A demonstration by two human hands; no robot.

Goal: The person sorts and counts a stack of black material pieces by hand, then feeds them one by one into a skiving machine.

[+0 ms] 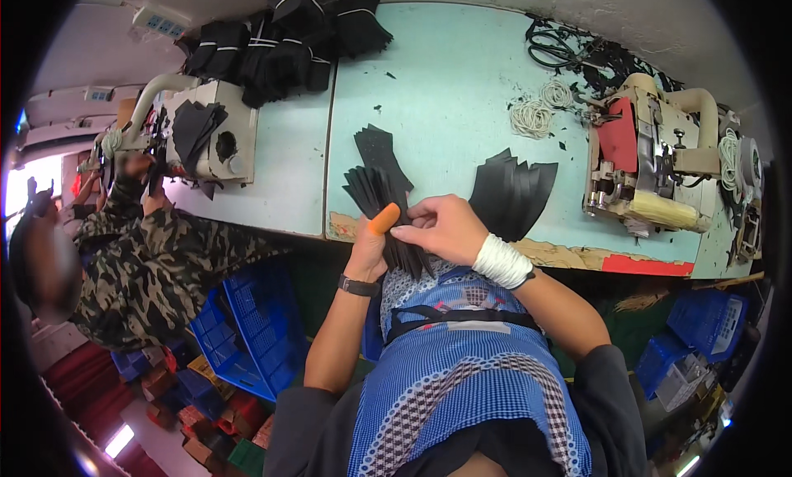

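Observation:
My left hand (369,253), an orange finger cover on its thumb, grips a fanned bundle of thin black leather-like pieces (369,190) at the table's front edge. My right hand (452,228) has thumb and forefinger pinched at the right side of that bundle. A thick wrap of white bands (501,262) circles my right wrist. Just beyond the bundle lies a small pile of black pieces (381,150). Right of my hands, a fanned stack of similar pieces (513,193) rests on the table. My palms are partly hidden.
A machine with a red plate (617,139) stands at the right, loose white bands (532,118) beside it. Scissors (561,52) and black scraps lie behind. Tied black bundles (285,52) sit at back left. A co-worker in camouflage (144,267) works at another machine (231,122). Blue crates (262,328) flank me.

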